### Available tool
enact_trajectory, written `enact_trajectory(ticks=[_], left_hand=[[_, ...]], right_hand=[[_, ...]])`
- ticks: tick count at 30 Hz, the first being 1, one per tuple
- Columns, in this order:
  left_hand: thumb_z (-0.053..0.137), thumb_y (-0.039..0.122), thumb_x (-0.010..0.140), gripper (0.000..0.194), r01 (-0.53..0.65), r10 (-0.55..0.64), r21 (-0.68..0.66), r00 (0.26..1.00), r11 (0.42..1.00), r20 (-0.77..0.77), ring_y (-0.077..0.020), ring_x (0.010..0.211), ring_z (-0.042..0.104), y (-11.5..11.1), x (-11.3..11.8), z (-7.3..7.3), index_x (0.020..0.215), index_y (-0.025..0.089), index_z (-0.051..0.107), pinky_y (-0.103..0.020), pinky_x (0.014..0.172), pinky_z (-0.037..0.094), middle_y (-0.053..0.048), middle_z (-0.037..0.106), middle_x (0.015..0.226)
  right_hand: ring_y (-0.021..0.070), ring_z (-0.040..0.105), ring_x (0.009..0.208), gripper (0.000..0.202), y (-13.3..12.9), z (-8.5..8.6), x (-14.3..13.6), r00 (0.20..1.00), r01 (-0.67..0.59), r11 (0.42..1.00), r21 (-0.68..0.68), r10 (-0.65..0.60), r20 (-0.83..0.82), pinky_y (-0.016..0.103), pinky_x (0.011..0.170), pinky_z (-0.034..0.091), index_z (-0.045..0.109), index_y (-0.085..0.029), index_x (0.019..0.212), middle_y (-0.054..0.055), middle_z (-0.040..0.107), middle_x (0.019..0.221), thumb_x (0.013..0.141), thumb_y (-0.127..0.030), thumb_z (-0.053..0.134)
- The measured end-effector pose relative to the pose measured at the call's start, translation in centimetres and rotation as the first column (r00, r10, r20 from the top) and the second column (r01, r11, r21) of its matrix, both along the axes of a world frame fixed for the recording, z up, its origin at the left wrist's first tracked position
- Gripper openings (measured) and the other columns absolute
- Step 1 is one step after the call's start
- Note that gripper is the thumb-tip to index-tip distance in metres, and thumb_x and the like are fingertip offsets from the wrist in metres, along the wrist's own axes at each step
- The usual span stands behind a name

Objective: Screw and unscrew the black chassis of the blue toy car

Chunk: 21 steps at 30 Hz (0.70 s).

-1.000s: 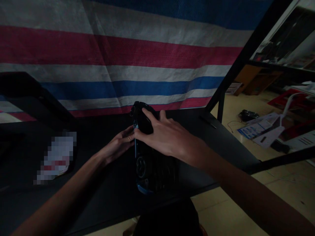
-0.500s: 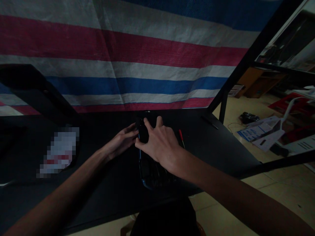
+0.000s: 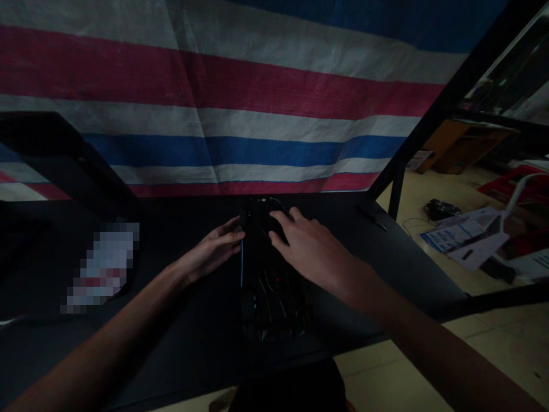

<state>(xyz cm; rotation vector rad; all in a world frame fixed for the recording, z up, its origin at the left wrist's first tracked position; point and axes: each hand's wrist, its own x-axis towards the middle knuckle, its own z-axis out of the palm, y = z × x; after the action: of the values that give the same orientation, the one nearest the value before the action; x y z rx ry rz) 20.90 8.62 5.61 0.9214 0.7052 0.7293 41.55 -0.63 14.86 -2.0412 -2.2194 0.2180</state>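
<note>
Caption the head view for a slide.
Left hand against, right hand over a black object on a dark table, striped sheet behind.

The black toy car point(image 3: 268, 303) lies flatter now, not tipped on its side. The right hand point(image 3: 311, 246) has slid over to the right.

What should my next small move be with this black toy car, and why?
I'd probably settle the right hand onto the right side of the black toy car. The left hand has its fingers at the left edge, while the right hand's fingers are spread over the right side, and whether they touch is too dark to tell. Support from both sides should steady it better.
</note>
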Motion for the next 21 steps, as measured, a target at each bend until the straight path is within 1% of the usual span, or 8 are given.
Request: enact_trajectory(ticks=[2, 3, 5, 7, 10, 12, 14, 21], left_hand=[[0.087, 0.017, 0.086, 0.055, 0.007, -0.007, 0.008, 1.0, 1.0, -0.016, -0.028, 0.126, 0.074, 0.1, -0.1, -0.1, 0.139, 0.022, 0.07, -0.031, 0.108, 0.058, -0.012, 0.08, 0.129], [0.086, 0.017, 0.087, 0.058, 0.015, -0.014, 0.012, 1.0, 1.0, -0.021, -0.0289, 0.129, 0.073, 0.1, -0.1, -0.2, 0.142, 0.022, 0.069, -0.033, 0.111, 0.056, -0.012, 0.079, 0.132], [0.084, 0.019, 0.089, 0.059, 0.03, -0.03, 0.02, 0.999, 0.999, -0.027, -0.0303, 0.137, 0.068, 0.2, -0.2, -0.3, 0.145, 0.023, 0.067, -0.036, 0.117, 0.053, -0.012, 0.076, 0.14], [0.083, 0.019, 0.09, 0.057, 0.046, -0.046, 0.021, 0.999, 0.999, -0.021, -0.0315, 0.144, 0.063, 0.3, -0.2, -0.5, 0.145, 0.024, 0.068, -0.038, 0.121, 0.05, -0.012, 0.072, 0.148], [0.084, 0.021, 0.091, 0.06, 0.055, -0.055, 0.007, 0.998, 0.998, -0.023, -0.0319, 0.154, 0.052, 0.4, -0.4, -0.7, 0.148, 0.026, 0.065, -0.038, 0.124, 0.047, -0.01, 0.064, 0.159], [0.086, 0.022, 0.091, 0.066, 0.044, -0.044, -0.008, 0.997, 0.999, -0.065, -0.0319, 0.157, 0.047, 0.5, -0.5, -0.7, 0.152, 0.028, 0.062, -0.037, 0.125, 0.045, -0.009, 0.06, 0.164], [0.087, 0.024, 0.09, 0.07, 0.039, -0.04, -0.006, 0.993, 0.999, -0.112, -0.0329, 0.158, 0.046, 0.6, -0.7, -0.8, 0.154, 0.03, 0.061, -0.038, 0.126, 0.045, -0.008, 0.056, 0.167], [0.089, 0.032, 0.088, 0.071, 0.022, -0.013, 0.04, 0.976, 0.999, -0.219, -0.039, 0.162, 0.036, 1.0, -1.4, -1.6, 0.154, 0.036, 0.063, -0.045, 0.128, 0.043, -0.003, 0.046, 0.174]], right_hand=[[0.0309, 0.072, 0.11, 0.047, 0.4, -0.9, 2.4, 0.987, -0.043, 0.999, 0.031, 0.047, -0.152, 0.05, 0.1, 0.057, 0.053, -0.019, 0.155, 0.016, 0.067, 0.133, 0.11, -0.029, 0.049], [0.0279, 0.072, 0.108, 0.047, 0.6, -1.4, 3.6, 0.966, -0.061, 0.998, 0.026, 0.065, -0.249, 0.047, 0.1, 0.057, 0.052, -0.019, 0.155, 0.014, 0.068, 0.13, 0.109, -0.027, 0.05], [0.021, 0.073, 0.096, 0.047, 1.2, -2.7, 5.7, 0.889, -0.122, 0.992, -0.021, 0.1, -0.447, 0.04, 0.088, 0.061, 0.051, -0.023, 0.155, 0.01, 0.068, 0.124, 0.108, -0.028, 0.053], [0.0156, 0.071, 0.085, 0.049, 1.9, -4.0, 7.3, 0.77, -0.201, 0.976, -0.085, 0.104, -0.629, 0.034, 0.078, 0.063, 0.049, -0.027, 0.155, 0.006, 0.064, 0.119, 0.107, -0.033, 0.056], [0.0131, 0.071, 0.084, 0.053, 3.1, -5.6, 8.8, 0.547, -0.298, 0.945, -0.139, 0.05, -0.835, 0.032, 0.076, 0.065, 0.046, -0.031, 0.152, 0.0, 0.056, 0.115, 0.104, -0.038, 0.065], [0.0136, 0.071, 0.088, 0.053, 3.7, -6.3, 9.3, 0.433, -0.334, 0.933, -0.137, 0.023, -0.901, 0.032, 0.078, 0.066, 0.046, -0.031, 0.149, -0.002, 0.053, 0.11, 0.102, -0.038, 0.069], [0.0138, 0.069, 0.089, 0.05, 4.2, -6.7, 9.3, 0.377, -0.356, 0.926, -0.124, 0.02, -0.926, 0.031, 0.078, 0.065, 0.047, -0.031, 0.145, -0.004, 0.053, 0.105, 0.101, -0.036, 0.07], [0.0108, 0.066, 0.081, 0.033, 4.4, -7.7, 8.9, 0.315, -0.315, 0.947, -0.056, 0.049, -0.948, 0.032, 0.081, 0.059, 0.051, -0.027, 0.128, -0.005, 0.053, 0.103, 0.101, -0.028, 0.07]])
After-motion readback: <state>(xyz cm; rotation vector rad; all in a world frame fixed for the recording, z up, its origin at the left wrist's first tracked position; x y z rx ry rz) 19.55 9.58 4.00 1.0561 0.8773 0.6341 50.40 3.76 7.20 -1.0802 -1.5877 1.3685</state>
